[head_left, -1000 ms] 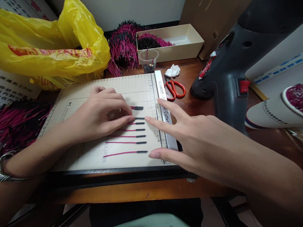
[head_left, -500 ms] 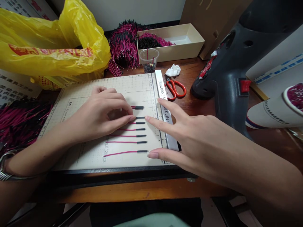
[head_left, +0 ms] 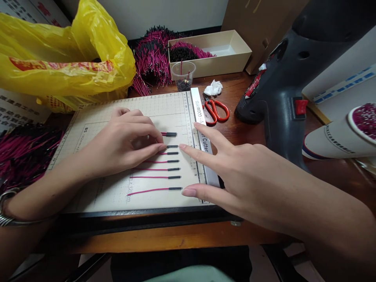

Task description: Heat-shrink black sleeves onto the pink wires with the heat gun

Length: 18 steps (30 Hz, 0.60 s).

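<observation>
My left hand rests on the paper cutter's board, thumb and fingers pinched on a wire with a black sleeve at its end; most of that wire is hidden. My right hand is spread, its index fingertip at the sleeve's tip and its thumb beside the end of the nearest pink wire. Several similar wires lie in a rough row between, black ends to the right. Beyond the pinched one, another black end shows past my left fingers. The cutter's white rail runs under my right hand.
Behind the board are a plastic cup, a cardboard box of wires and a wire heap. Red-handled scissors and a dark heat gun stand right. A yellow bag and more wires are left.
The view has shifted very slightly. Both hands and the row of wires hold practically the same places on the board.
</observation>
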Available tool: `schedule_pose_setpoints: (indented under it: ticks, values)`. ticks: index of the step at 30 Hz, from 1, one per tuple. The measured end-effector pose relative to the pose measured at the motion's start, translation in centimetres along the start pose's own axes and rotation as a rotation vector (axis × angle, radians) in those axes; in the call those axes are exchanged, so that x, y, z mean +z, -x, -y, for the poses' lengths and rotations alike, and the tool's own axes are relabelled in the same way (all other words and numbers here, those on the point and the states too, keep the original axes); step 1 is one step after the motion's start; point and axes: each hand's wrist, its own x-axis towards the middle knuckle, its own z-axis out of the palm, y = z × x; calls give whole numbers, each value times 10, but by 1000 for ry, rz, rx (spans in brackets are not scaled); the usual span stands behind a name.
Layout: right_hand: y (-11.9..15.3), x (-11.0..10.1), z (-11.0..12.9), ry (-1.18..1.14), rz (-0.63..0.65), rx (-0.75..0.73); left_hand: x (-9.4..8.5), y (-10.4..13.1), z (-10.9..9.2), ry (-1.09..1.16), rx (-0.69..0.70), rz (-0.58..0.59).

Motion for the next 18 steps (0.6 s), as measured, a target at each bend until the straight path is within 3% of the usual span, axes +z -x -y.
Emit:
schedule_pose_setpoints:
  ticks: [8,12,18]
  values:
    - [0,1,-1,9,-8,9,-2,0,0,4,-22,20]
    - [-7,-2,-6,66,-37,5,-2,0,0,-37,-64,-58]
    - [-23,-10,-22,220,-4,-219,2,-3,4,-63,-72,-114]
